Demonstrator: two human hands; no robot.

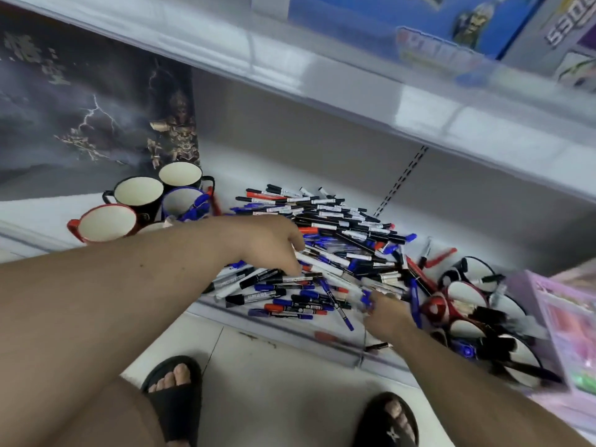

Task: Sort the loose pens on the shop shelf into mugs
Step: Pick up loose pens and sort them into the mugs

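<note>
At the left of the white shop shelf (225, 175) stand four ceramic mugs with pale insides: a red-rimmed mug (104, 223), two black-rimmed mugs (138, 191) and (180, 174), and a blue mug (182, 201) with blue pens in it. The left hand (274, 243) reaches over the near edge of the big loose heap of black, blue and red marker pens (332, 227) in the middle of the shelf, fingers bent down onto the pens; whether it grips one I cannot tell. The right hand (385, 312) pinches a blue-capped pen (366, 298) at the heap's right side. Further right, blurred mugs (467, 295) hold dark pens beside a lilac plastic box (558, 321)
</note>
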